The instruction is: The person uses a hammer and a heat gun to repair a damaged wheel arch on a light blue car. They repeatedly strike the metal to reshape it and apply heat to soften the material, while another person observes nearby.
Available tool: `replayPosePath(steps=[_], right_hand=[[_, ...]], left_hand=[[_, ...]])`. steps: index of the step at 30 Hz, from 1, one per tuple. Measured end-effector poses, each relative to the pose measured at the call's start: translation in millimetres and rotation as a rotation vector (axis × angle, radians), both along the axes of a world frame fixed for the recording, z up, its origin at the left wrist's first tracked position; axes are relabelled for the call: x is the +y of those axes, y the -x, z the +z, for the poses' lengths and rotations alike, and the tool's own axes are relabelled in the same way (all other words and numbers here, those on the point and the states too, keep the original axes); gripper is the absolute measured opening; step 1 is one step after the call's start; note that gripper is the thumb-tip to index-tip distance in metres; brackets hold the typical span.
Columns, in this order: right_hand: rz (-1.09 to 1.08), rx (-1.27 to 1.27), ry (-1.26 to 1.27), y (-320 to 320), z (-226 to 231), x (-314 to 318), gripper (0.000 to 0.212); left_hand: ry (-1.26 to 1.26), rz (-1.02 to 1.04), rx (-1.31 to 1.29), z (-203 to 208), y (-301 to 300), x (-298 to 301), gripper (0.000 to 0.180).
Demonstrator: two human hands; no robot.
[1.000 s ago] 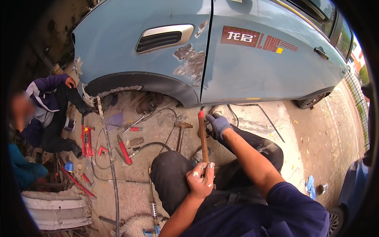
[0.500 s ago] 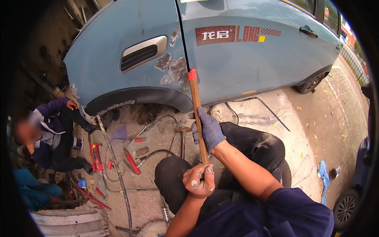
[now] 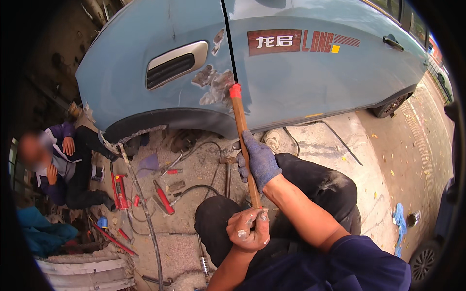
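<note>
While the bare left hand [image 3: 248,231] closes its fingers on the lower end of a wooden stick [image 3: 240,116], the gloved right hand [image 3: 262,164] holds its middle. The red tip [image 3: 235,91] is by the car's [image 3: 315,80] door seam, beside a scraped patch [image 3: 217,86]; contact I cannot tell. Further left are a hammer [image 3: 227,179], a jack [image 3: 120,192] and a seated person [image 3: 73,167].

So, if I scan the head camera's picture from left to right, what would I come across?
Seated person → red jack → red cylindrical tool → hammer → gloved right hand around the wooden stick → blue cloth → metal can.
</note>
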State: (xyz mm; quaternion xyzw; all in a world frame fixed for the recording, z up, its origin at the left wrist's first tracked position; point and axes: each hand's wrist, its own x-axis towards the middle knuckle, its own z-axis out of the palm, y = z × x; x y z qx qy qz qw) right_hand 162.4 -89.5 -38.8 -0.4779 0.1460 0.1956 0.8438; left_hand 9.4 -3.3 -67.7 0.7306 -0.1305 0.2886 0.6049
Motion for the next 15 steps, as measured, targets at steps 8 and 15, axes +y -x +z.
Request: replayPosePath(steps=[8,15], right_hand=[[0.001,0.033,0.012,3,3,2,0.053],[-0.004,0.007,-0.018,3,5,5,0.052]], left_hand=[[0.063,0.005,0.021,15,8,0,0.009],[0.081,0.03,0.03,20,7,0,0.01]])
